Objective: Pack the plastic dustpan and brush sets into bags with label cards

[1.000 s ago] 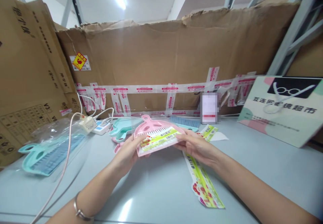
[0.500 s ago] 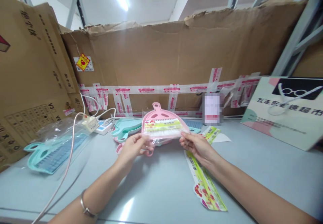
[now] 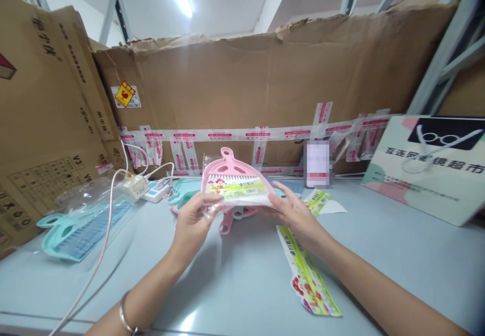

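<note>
Well, starting far left, one carton [image 3: 49, 103] stands on the table [image 3: 242, 295], its contents hidden. Beside it lies one clear bag [image 3: 85, 194], and inside that, one teal pan [image 3: 60, 231] plus one blue brush [image 3: 93, 230]. Next along, one adapter [image 3: 137, 187] sits by one power strip [image 3: 155, 192], a white cable [image 3: 109, 220] trailing forward to the table's near edge.

Into the middle, and up comes the left hand [image 3: 195, 217], one bangle [image 3: 123, 313] at its wrist: thumb over the front, fingers curled beneath, closed on the lower left corner of one pink pan [image 3: 227, 157]. That pan is held tilted over a pile [image 3: 226, 223] of teal and pink pieces, too covered to count. Clear wrap surrounds it, and in there go one row of bristles [image 3: 237, 178] and one printed card [image 3: 238, 188].

At the opposite corner, the right hand [image 3: 297, 220]! Index raised, thumb and fingers parted around the edge; whether they pinch it, one cannot tell. Behind it, one second blue brush [image 3: 291, 185]. Under and past that forearm, two visible stretches of printed strip [image 3: 310, 280], their join hidden, then one white slip [image 3: 333, 205]. Finally, far right, one carrier [image 3: 428, 174] leans back, its inside unseen.
</note>
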Demonstrator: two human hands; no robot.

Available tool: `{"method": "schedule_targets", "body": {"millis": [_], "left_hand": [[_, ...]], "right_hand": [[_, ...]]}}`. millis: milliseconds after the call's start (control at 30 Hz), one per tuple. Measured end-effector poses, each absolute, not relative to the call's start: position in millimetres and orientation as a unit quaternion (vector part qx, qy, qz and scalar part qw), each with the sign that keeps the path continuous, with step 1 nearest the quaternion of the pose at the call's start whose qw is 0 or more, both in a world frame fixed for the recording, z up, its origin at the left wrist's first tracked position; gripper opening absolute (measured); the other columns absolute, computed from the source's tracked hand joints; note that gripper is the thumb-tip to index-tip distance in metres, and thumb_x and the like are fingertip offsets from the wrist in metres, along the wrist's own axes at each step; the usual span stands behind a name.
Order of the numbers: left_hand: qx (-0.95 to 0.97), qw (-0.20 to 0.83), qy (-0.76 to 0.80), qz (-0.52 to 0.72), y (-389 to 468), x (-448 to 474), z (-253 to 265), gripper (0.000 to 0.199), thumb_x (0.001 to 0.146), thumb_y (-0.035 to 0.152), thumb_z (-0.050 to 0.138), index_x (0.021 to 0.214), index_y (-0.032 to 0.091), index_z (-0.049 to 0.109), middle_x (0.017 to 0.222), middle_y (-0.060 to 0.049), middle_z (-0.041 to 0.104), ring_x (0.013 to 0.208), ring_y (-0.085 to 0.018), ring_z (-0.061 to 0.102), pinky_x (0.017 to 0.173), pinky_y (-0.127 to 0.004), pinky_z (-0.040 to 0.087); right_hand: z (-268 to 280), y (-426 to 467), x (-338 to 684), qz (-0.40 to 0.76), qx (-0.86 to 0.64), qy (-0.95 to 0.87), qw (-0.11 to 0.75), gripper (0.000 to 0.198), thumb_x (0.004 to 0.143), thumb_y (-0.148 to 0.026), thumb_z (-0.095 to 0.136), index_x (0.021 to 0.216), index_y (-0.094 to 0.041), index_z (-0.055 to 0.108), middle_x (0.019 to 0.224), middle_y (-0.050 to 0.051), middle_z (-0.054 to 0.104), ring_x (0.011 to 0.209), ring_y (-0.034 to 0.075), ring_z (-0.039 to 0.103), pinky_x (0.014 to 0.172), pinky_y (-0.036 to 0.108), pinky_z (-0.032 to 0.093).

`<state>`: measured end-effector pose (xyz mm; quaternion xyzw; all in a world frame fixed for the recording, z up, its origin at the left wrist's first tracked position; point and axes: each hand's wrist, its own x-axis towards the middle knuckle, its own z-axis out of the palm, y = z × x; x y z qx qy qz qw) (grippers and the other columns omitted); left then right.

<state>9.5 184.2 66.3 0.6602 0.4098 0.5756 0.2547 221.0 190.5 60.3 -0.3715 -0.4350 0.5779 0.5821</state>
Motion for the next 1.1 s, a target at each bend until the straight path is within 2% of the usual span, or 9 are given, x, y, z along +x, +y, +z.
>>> {"method": "schedule_targets", "body": {"millis": [67,133,300,367,467,567,700,867,1100], "left_hand": [[0.65,0.257,0.406,0.589,182.1,10.1,67.3,0.012,0.073,0.027,0.064,0.082,0.021,0.068,0.086,-0.004,0.064,0.085,-0.019,0.059,0.08,-0.031,0.047],[0.64,0.27,0.403,0.596,179.9,10.4,67.8,0.011,0.072,0.028,0.065,0.08,0.022,0.069,0.083,-0.003,0.064,0.083,-0.019,0.059,0.079,-0.032,0.049],[0.6,0.305,0.421,0.608,178.7,10.9,66.0,0.018,0.075,0.036,0.061,0.075,0.021,0.072,0.083,-0.004,0.066,0.083,-0.019,0.059,0.079,-0.033,0.051],[0.583,0.315,0.431,0.612,178.3,12.7,66.2,0.023,0.076,0.038,0.059,0.078,0.02,0.072,0.088,-0.004,0.067,0.086,-0.02,0.06,0.078,-0.031,0.051],[0.57,0.321,0.443,0.613,175.6,17.2,69.4,0.027,0.076,0.038,0.059,0.093,0.02,0.069,0.102,-0.004,0.065,0.081,-0.018,0.061,0.07,-0.028,0.054],[0.571,0.336,0.436,0.609,172.1,21.3,73.8,0.05,0.078,0.032,0.057,0.126,0.026,0.046,0.103,-0.003,0.064,0.068,-0.013,0.062,0.064,-0.026,0.054],[0.59,0.346,0.426,0.592,172.6,23.0,73.7,0.084,0.075,0.027,0.061,0.139,0.03,0.007,0.092,-0.002,0.063,0.059,-0.01,0.061,0.057,-0.023,0.053],[0.612,0.344,0.466,0.539,178.2,23.1,67.6,0.063,0.067,0.035,0.068,0.121,0.019,0.038,0.087,-0.004,0.061,0.05,-0.011,0.057,0.035,-0.019,0.045],[0.623,0.342,0.432,0.555,174.4,24.6,70.6,0.039,0.081,0.036,0.053,0.115,0.02,0.044,0.084,-0.003,0.059,0.047,-0.009,0.055,0.037,-0.018,0.047]], "right_hand": [[60.8,188.0,218.9,0.579,-0.326,-0.452,0.595,0.094,0.051,-0.037,0.079,0.132,-0.029,0.032,0.111,0.006,0.062,0.084,0.017,0.062,0.076,0.032,0.048],[60.5,187.4,218.3,0.557,-0.3,-0.508,0.585,0.103,0.042,-0.026,0.083,0.131,-0.03,0.031,0.125,0.007,0.052,0.098,0.019,0.057,0.084,0.033,0.045],[56.0,191.0,219.8,0.402,-0.386,-0.547,0.625,0.018,0.066,-0.032,0.068,0.078,-0.02,0.061,0.081,-0.001,0.063,0.076,0.013,0.057,0.074,0.025,0.044],[55.8,190.9,218.0,0.374,-0.397,-0.534,0.646,0.015,0.07,-0.033,0.065,0.068,-0.02,0.059,0.066,-0.003,0.059,0.065,0.012,0.054,0.067,0.024,0.044],[59.0,187.1,212.8,0.42,-0.353,-0.497,0.672,0.037,0.067,-0.029,0.068,0.102,-0.027,0.055,0.08,-0.003,0.064,0.072,0.013,0.057,0.072,0.026,0.044],[61.8,182.6,209.6,0.468,-0.32,-0.477,0.672,0.075,0.067,-0.026,0.068,0.129,-0.035,0.026,0.102,0.001,0.064,0.084,0.015,0.06,0.076,0.03,0.045],[59.4,178.8,209.4,0.446,-0.333,-0.496,0.667,0.065,0.073,-0.026,0.062,0.128,-0.031,0.028,0.117,0.005,0.056,0.096,0.017,0.057,0.079,0.029,0.045],[54.8,174.1,204.1,0.407,-0.371,-0.515,0.657,0.053,0.073,-0.028,0.061,0.121,-0.027,0.038,0.115,0.005,0.053,0.1,0.018,0.054,0.082,0.029,0.045],[55.1,172.7,202.3,0.377,-0.396,-0.53,0.648,0.048,0.078,-0.036,0.055,0.119,-0.029,0.032,0.112,0.006,0.052,0.085,0.016,0.057,0.06,0.025,0.048]]}}
